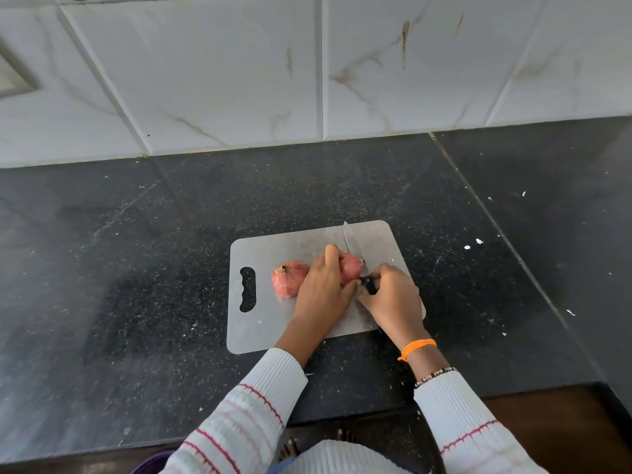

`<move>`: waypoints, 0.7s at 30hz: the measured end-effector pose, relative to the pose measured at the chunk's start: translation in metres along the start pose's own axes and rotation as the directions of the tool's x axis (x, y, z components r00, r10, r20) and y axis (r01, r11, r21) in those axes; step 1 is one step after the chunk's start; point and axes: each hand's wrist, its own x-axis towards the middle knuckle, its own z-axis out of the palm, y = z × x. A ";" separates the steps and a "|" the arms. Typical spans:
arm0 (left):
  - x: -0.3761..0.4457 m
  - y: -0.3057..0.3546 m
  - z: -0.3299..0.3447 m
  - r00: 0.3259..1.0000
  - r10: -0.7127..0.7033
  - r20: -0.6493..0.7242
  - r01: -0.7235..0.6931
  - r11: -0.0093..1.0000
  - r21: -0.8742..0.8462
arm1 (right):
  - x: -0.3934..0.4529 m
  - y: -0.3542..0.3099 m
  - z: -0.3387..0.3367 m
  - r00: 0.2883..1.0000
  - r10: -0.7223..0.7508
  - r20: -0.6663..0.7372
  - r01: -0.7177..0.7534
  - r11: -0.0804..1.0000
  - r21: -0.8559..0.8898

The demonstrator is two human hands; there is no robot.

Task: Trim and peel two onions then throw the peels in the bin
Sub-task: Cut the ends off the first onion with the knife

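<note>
Before you, two unpeeled reddish onions lie on their sides: the left onion (pixel 289 278) free with its stem end up-left, the right onion (pixel 352 268) just beside it, half covered.

Single head view, worn by the person; steep forward-down look across the dark counter (pixel 136 268) toward the tiled wall (pixel 205 80). Wide-angle curvature is seen at the frame edges. Both grips are framed just below centre, at close range, sleeves entering from the bottom edge. No second view was supplied.
</note>
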 end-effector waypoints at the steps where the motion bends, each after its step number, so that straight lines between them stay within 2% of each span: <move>1: 0.000 0.001 0.001 1.000 -0.015 0.005 0.015 1.000 -0.025 | 0.000 0.000 0.000 1.000 0.006 0.007 -0.006 1.000 0.009; 10: -0.001 0.000 -0.006 0.997 -0.048 -0.055 0.046 0.998 -0.032 | -0.001 -0.001 -0.019 0.993 0.100 0.061 -0.110 0.976 0.186; 18: -0.009 0.003 -0.005 0.997 -0.051 -0.049 0.050 0.999 -0.009 | -0.020 -0.004 -0.027 0.998 0.016 0.064 -0.034 0.953 0.301; 21: -0.010 0.002 -0.006 0.995 -0.082 -0.052 0.079 0.995 -0.066 | -0.029 -0.003 -0.028 0.998 -0.025 0.063 0.005 0.956 0.293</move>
